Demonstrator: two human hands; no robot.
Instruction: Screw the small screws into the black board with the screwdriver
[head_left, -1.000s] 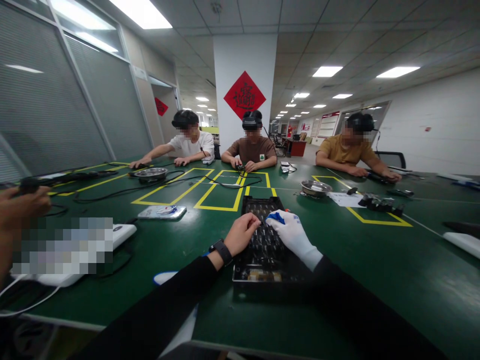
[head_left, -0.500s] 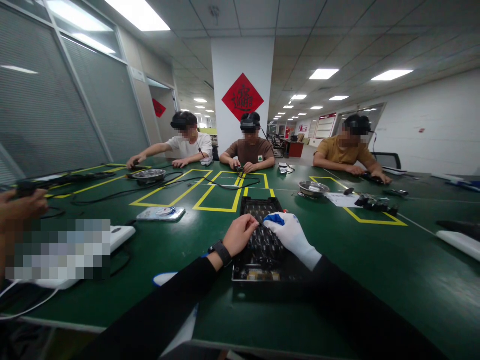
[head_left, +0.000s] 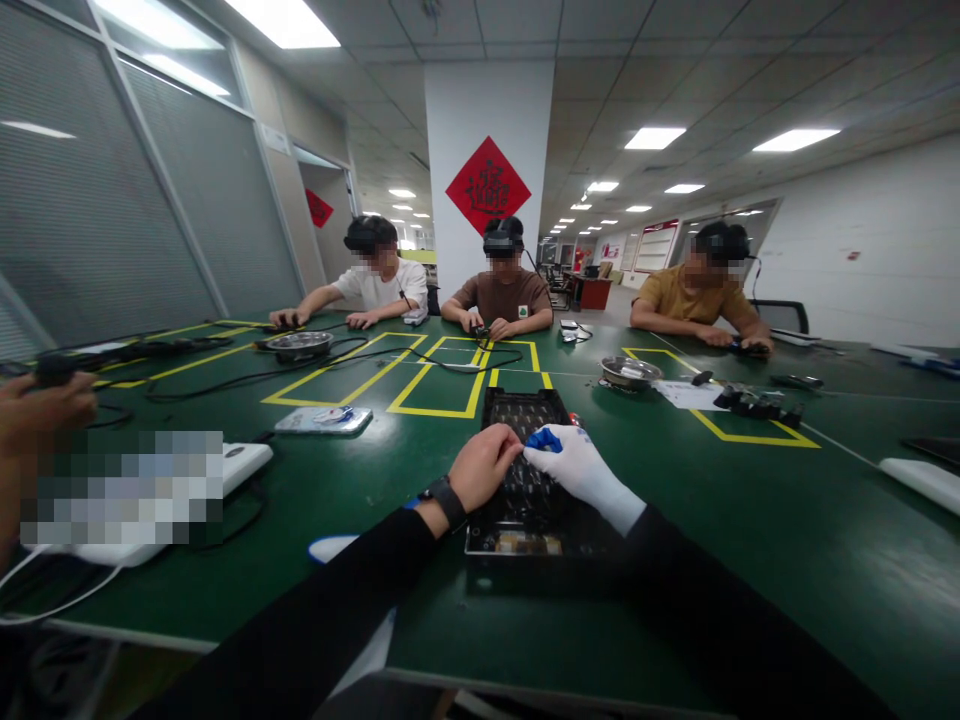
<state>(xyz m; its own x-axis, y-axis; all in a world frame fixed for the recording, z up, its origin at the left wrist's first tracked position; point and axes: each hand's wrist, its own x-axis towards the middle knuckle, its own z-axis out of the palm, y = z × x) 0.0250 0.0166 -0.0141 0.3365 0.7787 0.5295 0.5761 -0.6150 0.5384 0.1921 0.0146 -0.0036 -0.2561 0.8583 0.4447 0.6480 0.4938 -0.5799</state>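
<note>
A black tray (head_left: 529, 400) of small dark parts lies on the green table in front of me. Over its left side is my bare left hand (head_left: 486, 468), a dark watch on the wrist, thumb and forefinger pinched together. My right hand (head_left: 581, 470) wears a white glove with blue fingertips and is also closed in a pinch over the tray. The fingertips of both hands meet or nearly meet above the parts. Whatever they hold is too small to make out.
A phone (head_left: 324, 420) lies left of the tray, with a white device (head_left: 247, 462) nearer the left edge. Metal bowls (head_left: 300, 345) (head_left: 631, 372) and black clips (head_left: 757, 405) stand farther off. Three people sit opposite; another person's hand (head_left: 56, 410) is at far left.
My hands have come slightly closer together at the fingertips. The view has shifted a little. Across the table, the left person's outstretched hand has drawn inward.
</note>
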